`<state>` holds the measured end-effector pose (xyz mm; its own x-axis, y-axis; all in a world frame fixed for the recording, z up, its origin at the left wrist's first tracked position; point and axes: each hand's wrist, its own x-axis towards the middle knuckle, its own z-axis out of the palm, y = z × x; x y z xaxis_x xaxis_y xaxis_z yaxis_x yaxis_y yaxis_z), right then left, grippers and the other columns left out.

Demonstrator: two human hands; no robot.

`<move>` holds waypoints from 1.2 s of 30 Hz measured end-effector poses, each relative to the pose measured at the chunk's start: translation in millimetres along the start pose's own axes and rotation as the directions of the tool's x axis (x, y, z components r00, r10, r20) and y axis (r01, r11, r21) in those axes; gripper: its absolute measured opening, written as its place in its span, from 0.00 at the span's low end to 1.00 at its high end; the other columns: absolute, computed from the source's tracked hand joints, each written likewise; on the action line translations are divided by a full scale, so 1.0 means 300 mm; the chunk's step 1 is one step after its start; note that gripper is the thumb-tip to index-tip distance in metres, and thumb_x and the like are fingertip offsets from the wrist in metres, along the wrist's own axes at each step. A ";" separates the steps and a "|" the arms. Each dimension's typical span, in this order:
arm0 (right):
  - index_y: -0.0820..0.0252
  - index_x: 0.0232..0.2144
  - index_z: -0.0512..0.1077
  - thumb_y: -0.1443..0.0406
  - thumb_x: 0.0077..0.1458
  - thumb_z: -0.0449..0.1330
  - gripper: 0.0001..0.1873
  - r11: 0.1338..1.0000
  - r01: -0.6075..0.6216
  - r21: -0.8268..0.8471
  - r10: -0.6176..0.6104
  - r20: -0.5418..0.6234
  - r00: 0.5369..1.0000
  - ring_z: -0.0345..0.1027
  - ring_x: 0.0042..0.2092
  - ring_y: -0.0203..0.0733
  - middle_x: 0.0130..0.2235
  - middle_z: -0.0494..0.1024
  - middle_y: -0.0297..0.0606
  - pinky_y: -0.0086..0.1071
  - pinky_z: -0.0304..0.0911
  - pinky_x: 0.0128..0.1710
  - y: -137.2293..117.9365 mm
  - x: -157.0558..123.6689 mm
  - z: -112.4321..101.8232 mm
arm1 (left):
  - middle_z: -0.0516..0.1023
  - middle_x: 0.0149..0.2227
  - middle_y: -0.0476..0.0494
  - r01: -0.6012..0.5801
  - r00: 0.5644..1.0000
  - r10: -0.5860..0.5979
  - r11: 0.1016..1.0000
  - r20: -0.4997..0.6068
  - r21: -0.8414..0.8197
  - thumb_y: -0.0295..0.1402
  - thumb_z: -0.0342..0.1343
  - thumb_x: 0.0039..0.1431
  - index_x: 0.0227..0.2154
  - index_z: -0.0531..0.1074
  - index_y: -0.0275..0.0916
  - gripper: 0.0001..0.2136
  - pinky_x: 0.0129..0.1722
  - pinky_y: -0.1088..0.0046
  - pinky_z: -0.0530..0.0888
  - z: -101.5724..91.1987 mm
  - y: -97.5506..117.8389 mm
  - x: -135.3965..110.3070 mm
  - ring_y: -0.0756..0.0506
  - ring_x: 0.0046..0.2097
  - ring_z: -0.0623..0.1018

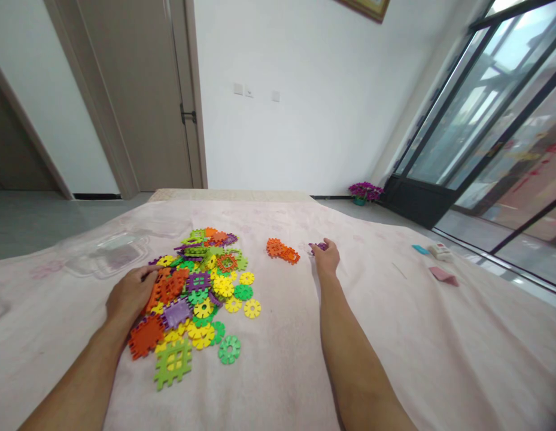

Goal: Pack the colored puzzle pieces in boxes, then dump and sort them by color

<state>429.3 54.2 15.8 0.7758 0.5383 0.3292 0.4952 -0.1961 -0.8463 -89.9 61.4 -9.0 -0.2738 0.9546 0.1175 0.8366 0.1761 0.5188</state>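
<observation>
A heap of flat plastic building pieces (197,293) in orange, yellow, green and purple lies on the pink cloth (282,371). My left hand (130,294) rests on the heap's left edge, its fingers curled over an orange piece (169,287). Far ahead, my right hand (326,257) is stretched out with its fingers closed on a small purple piece (320,246). Just left of that hand lies a small group of orange pieces (282,250).
A clear plastic container (111,254) lies on the cloth left of the heap. A pink card (443,276), a small white box (440,251) and a blue item (420,249) lie at the right. A door, a flower pot (365,193) and glass sliding doors stand beyond.
</observation>
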 end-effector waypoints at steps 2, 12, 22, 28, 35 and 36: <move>0.66 0.53 0.74 0.63 0.45 0.63 0.30 0.998 -0.018 -0.064 0.014 -0.053 0.998 0.71 0.52 0.55 0.51 0.78 0.53 0.45 0.63 0.56 0.021 0.001 -0.021 | 0.77 0.58 0.40 0.003 1.000 -0.003 1.000 0.014 0.012 0.47 0.44 0.66 0.53 0.79 0.46 0.24 0.54 0.55 0.73 -0.002 0.003 -0.001 0.32 0.56 0.76; 0.62 0.45 0.76 0.68 0.55 0.55 0.17 0.980 0.162 0.118 -0.176 0.125 0.976 0.73 0.40 0.43 0.46 0.81 0.44 0.37 0.65 0.50 -0.118 -0.105 0.059 | 0.78 0.58 0.40 -0.013 1.000 0.012 0.999 -0.025 -0.031 0.45 0.46 0.65 0.50 0.80 0.45 0.21 0.54 0.56 0.72 -0.014 0.024 -0.019 0.33 0.56 0.76; 0.55 0.37 0.79 0.64 0.56 0.67 0.05 0.631 0.525 0.571 -0.753 0.614 0.236 0.72 0.42 0.40 0.38 0.79 0.35 0.31 0.64 0.45 -0.414 -0.618 0.139 | 0.78 0.57 0.42 -0.002 1.000 0.001 0.999 -0.026 -0.037 0.44 0.46 0.64 0.50 0.80 0.46 0.21 0.53 0.60 0.72 -0.022 0.031 -0.028 0.35 0.56 0.77; 0.51 0.41 0.76 0.52 0.46 0.74 0.22 0.648 0.663 0.375 -0.588 0.799 0.123 0.68 0.34 0.38 0.34 0.77 0.30 0.28 0.54 0.32 -0.463 -0.661 0.049 | 0.78 0.57 0.43 -0.027 0.999 0.025 0.999 -0.045 -0.046 0.43 0.47 0.64 0.50 0.81 0.46 0.20 0.53 0.63 0.72 -0.012 0.025 -0.021 0.37 0.55 0.77; 0.55 0.33 0.78 0.68 0.53 0.62 0.05 0.668 0.648 0.366 -0.578 0.804 0.142 0.66 0.31 0.35 0.30 0.78 0.31 0.28 0.51 0.29 -0.447 -0.629 0.059 | 0.79 0.57 0.44 -0.009 0.999 0.006 0.999 -0.046 -0.053 0.44 0.47 0.64 0.50 0.81 0.47 0.20 0.52 0.62 0.73 -0.015 0.027 -0.026 0.36 0.55 0.77; 0.56 0.32 0.78 0.68 0.53 0.62 0.05 0.691 0.624 0.366 -0.579 0.796 0.175 0.66 0.31 0.35 0.30 0.78 0.31 0.27 0.52 0.29 -0.447 -0.620 0.062 | 0.79 0.57 0.44 -0.008 0.999 0.006 0.998 -0.043 -0.054 0.44 0.48 0.64 0.50 0.81 0.47 0.20 0.52 0.62 0.73 -0.015 0.028 -0.026 0.36 0.55 0.77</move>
<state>211.4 -4.3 60.3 -0.4628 0.8603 0.2140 0.6830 0.4999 -0.5325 -82.9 54.3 -1.9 -0.2889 0.9444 0.1568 0.8119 0.1548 0.5629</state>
